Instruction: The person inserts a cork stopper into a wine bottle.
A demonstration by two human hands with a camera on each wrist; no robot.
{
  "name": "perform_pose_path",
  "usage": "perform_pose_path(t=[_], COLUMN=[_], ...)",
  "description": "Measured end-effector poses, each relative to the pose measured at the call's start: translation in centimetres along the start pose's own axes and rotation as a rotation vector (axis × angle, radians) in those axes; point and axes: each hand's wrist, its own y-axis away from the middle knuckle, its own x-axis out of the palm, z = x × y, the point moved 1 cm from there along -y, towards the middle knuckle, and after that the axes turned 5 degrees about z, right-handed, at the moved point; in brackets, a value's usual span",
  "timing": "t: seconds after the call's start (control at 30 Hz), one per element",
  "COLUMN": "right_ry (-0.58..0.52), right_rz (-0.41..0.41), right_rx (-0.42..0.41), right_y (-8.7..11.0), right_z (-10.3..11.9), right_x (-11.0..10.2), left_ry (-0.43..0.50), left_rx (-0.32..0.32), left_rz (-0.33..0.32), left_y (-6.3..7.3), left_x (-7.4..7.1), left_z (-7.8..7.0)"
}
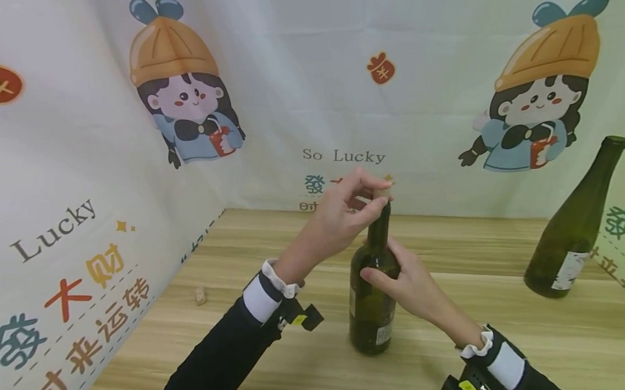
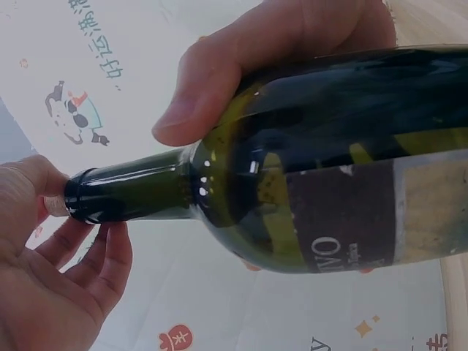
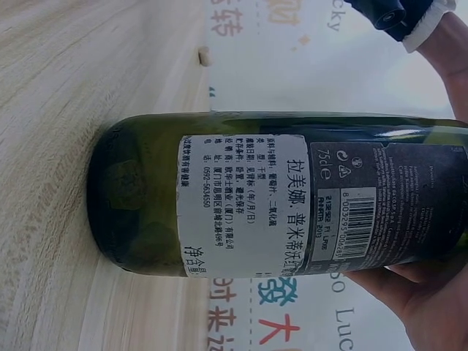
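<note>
A dark green wine bottle (image 1: 372, 314) stands nearly upright at the middle of the wood-grain table. My right hand (image 1: 413, 283) grips it around the shoulder, thumb across the near side. At its mouth my left hand (image 1: 345, 214) pinches a light brown cork (image 2: 55, 205) between thumb and fingers. Part of the cork shows at the rim in the left wrist view; how deep it sits in the neck I cannot tell. In the right wrist view the bottle's back carries a white label (image 3: 234, 205) and a dark label with a barcode (image 3: 351, 223).
A second green bottle (image 1: 568, 236), uncorked as far as I can see, stands at the right side of the table. Another small cork (image 1: 200, 296) is on the table (image 1: 157, 347) at left. Printed white cloth (image 1: 298, 102) hangs behind and along both sides.
</note>
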Motion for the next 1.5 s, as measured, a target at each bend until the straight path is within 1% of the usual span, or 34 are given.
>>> perform_pose_path(t=[0.17, 0.33, 0.57, 0.77, 0.87, 1.5], right_ry=[-0.012, -0.014, -0.010, 0.012, 0.015, 0.022], right_rz=[0.003, 0.009, 0.033, 0.028, 0.026, 0.037], right_rx=[0.012, 0.028, 0.037, 0.032, 0.027, 0.021], right_y=[-0.09, -0.21, 0.08, -0.04, -0.09, -0.06], right_z=[0.12, 0.37, 0.17, 0.03, 0.01, -0.15], right_x=[0.08, -0.10, -0.06, -0.14, -0.16, -0.18], left_ry=[-0.018, -0.039, -0.002, 0.029, 0.039, 0.009], left_rx=[-0.030, -0.039, -0.077, -0.077, -0.080, -0.072], left_rz=[-0.005, -0.014, -0.019, -0.047, -0.048, -0.051], left_y=[-0.05, -0.27, 0.01, 0.02, 0.01, 0.02], left_x=[-0.12, -0.16, 0.13, 0.13, 0.11, 0.25], left_z=[-0.27, -0.47, -0.42, -0.41, -0.36, -0.52])
